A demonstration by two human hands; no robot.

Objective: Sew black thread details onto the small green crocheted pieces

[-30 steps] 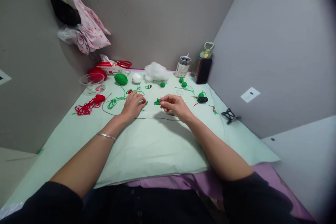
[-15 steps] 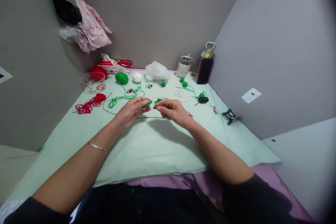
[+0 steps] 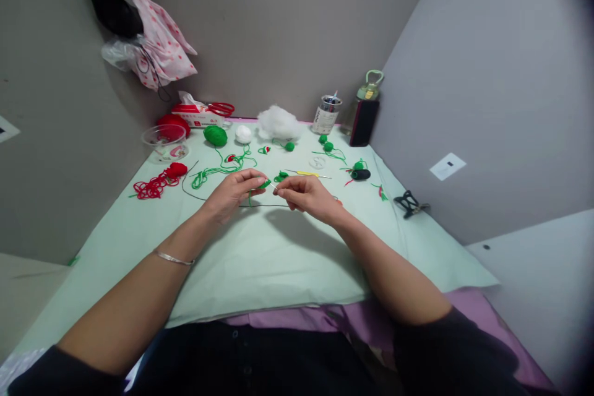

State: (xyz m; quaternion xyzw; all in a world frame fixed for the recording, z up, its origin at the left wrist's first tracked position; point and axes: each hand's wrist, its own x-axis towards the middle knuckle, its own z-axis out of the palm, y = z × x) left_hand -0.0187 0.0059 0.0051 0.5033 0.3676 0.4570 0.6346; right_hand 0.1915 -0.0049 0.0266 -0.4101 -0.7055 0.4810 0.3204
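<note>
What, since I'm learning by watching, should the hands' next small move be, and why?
Probably ease the thin tool into the green piece: the left hand pinches the piece, and the right hand holds the tool pointing toward it. Whether the tip already touches is too small to tell.

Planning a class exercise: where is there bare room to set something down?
Bare cloth lies between left forearm and right forearm, short of the dark cord, and between the red yarn and left forearm. Crowded: behind left hand and right hand, from green yarn ball to phone.
</note>
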